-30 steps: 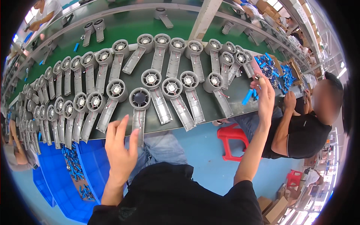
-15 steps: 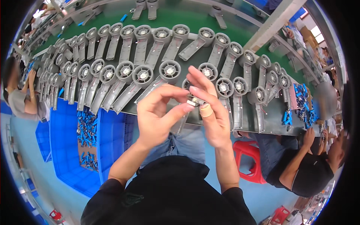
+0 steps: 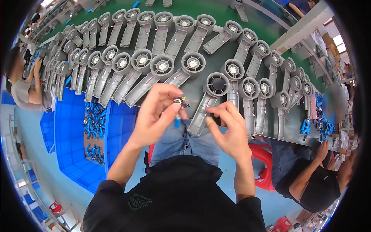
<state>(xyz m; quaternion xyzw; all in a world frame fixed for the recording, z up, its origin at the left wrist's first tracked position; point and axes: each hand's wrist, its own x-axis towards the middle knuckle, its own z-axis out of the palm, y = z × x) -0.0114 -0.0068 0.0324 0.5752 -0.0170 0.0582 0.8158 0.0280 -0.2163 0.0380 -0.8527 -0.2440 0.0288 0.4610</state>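
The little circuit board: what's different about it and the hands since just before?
Both hands were together on the small circuit board. Now the left hand holds it alone, drawn off to the left. The right hand let go and is at the handle of the dark-centred fan body; whether it touches isn't clear. The other gray fan bodies look the same.

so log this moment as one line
left hand: holding small circuit board; right hand: at dark-centred fan's handle; rest: other fans on table, blue bin left
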